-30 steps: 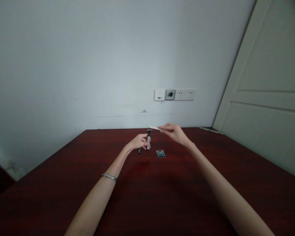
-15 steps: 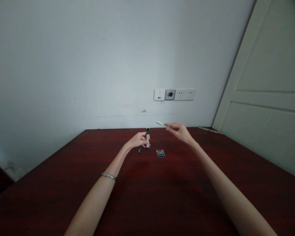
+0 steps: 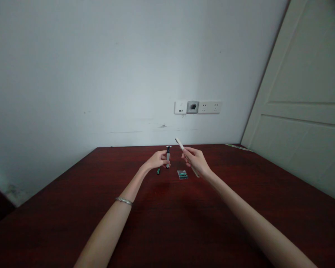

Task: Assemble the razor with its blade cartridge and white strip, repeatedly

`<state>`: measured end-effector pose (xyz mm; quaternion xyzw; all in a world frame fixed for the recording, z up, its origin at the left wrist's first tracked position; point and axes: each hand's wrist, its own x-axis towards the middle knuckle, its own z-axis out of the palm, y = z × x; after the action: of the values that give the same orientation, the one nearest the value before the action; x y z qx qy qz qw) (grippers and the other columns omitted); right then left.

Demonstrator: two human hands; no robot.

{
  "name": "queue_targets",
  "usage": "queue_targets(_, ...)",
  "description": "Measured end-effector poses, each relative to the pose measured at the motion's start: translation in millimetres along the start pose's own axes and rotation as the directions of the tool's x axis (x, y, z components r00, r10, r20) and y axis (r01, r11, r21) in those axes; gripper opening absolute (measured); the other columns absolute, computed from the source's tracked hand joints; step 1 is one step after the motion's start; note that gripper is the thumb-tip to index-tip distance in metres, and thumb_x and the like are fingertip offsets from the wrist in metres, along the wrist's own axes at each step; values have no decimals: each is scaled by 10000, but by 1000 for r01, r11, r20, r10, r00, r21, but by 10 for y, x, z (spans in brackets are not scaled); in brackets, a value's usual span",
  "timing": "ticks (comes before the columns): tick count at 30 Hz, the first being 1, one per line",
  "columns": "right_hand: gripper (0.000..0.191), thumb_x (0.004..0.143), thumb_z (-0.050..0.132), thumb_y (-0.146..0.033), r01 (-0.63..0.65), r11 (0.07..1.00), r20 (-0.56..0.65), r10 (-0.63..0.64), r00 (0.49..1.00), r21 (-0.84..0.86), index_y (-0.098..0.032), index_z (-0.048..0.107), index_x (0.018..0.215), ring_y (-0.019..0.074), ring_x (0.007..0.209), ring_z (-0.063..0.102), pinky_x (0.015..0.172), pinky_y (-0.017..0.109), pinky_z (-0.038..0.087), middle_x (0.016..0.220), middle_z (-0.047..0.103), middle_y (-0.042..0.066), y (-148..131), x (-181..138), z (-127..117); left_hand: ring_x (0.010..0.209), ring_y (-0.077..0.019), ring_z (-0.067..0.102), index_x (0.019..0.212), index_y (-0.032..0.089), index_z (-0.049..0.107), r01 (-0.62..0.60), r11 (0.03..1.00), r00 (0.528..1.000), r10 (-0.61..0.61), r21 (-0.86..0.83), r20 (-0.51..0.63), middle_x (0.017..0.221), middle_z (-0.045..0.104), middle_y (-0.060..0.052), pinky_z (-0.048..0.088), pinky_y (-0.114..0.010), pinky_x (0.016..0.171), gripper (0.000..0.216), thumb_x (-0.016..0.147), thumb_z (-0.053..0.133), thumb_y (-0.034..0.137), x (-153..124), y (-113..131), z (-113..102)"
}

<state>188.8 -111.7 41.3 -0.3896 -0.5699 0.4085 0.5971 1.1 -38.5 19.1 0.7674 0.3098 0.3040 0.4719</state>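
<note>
My left hand [image 3: 157, 160] grips a razor [image 3: 168, 155] upright by its grey handle, the head at the top, its lower end near the dark red table [image 3: 167, 223]. My right hand [image 3: 194, 161] holds a thin white strip [image 3: 180, 144] slanted up to the left, its tip close beside the razor's head. Between and just below the hands, a small clear case with green contents [image 3: 182, 174] lies on the table. A small green piece [image 3: 158, 171] lies under my left hand.
A white wall with a row of sockets [image 3: 198, 107] stands behind the table. A white door [image 3: 304, 111] leans at the right. A thin strip [image 3: 238, 147] lies at the table's far right corner. A bracelet [image 3: 123, 201] is on my left wrist.
My right hand has come down and left toward the razor, and the white strip has turned from nearly flat to slanted upright. My left hand has hardly moved.
</note>
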Motion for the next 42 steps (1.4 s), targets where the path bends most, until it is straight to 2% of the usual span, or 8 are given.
queue_targets(4,329,706,604,-448,-90,995,77,86,993,49,-163,585,871,47,403,360,305,155,278,562,469,-49,47,-78,126,585,-159,635,881,125,499,-32,999,999,31,18,7,643,632,-41,480,-234,525,208,700,598,152,-10,29,9)
queue_targets(8,337,723,587,-459,-89,995,115,83,990,48,-164,578,885,38,384,333,297,146,245,544,448,-60,83,-99,213,600,-168,639,949,116,513,-46,999,999,46,5,25,672,635,-50,481,-238,520,276,704,616,189,-14,47,8)
queue_targets(15,353,731,557,-495,-125,990,95,120,988,57,-171,575,868,42,378,300,287,157,237,530,398,-70,244,-256,311,609,-178,646,929,114,513,-45,999,999,45,-22,9,698,646,-67,501,-252,528,285,701,643,227,36,-34,-22)
queue_targets(21,370,716,568,-498,-104,988,40,100,994,112,-171,568,889,43,395,305,299,147,214,537,403,-66,158,-197,329,604,-173,644,927,109,510,-26,999,1000,26,-27,10,661,633,-51,504,-255,536,258,704,619,176,26,-1,-1)
queue_targets(25,368,723,554,-510,-88,992,18,87,996,86,-163,559,844,41,384,293,300,152,208,524,391,-72,188,-226,368,602,-166,640,921,109,512,-51,998,998,52,-23,23,674,634,-46,500,-247,535,280,690,643,198,35,4,15)
queue_targets(29,338,746,541,-497,-102,990,49,98,994,92,-163,547,797,36,383,280,301,151,194,527,375,-73,234,-317,435,568,-152,627,894,107,508,-37,999,999,37,-17,-9,661,632,-41,500,-245,522,293,674,664,221,43,-2,3)
queue_targets(35,315,750,546,-474,-81,981,20,78,997,177,-172,541,838,33,372,259,300,147,173,521,374,-81,179,-247,455,576,-158,628,947,99,513,-23,999,1000,23,-27,2,644,631,-43,498,-249,522,317,680,650,201,34,25,13)
queue_targets(42,299,768,536,-470,-105,977,56,96,994,185,-172,531,792,26,370,256,306,141,176,523,353,-84,258,-307,478,575,-150,625,912,101,521,-30,999,999,30,-24,-24,673,634,-47,500,-252,530,318,674,674,246,27,32,11)
